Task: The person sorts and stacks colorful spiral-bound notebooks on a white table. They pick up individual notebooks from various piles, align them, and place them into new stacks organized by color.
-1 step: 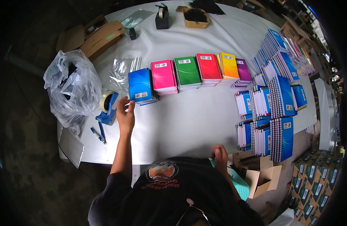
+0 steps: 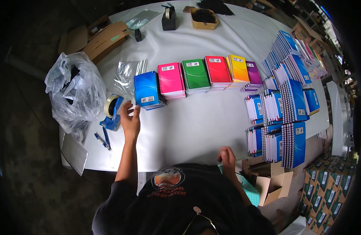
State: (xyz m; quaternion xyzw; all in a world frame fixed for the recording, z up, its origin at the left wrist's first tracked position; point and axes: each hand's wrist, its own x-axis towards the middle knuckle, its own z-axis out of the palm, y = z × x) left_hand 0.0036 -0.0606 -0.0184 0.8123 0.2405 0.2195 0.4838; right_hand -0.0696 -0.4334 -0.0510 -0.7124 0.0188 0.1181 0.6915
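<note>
Head view: left hand (image 2: 130,119) beside blue notebook stack (image 2: 147,90), spiral edge rightward.

Even, fairly bright light falls from above onto the white counter (image 2: 196,129), which reads clean and pale without hard glare. Shadows are soft and short; a faint one sits under the left hand (image 2: 130,122). The crumpled clear plastic bag (image 2: 72,92) catches small white glints, and the flat clear sleeve (image 2: 129,74) shows a mild sheen. Beyond the counter the floor drops into deep gloom. The fisheye bends the counter's edges into curves and squeezes the stacked notebooks (image 2: 290,102) at the right rim, where detail smears. The corners are black. The centre is reasonably sharp.
</note>
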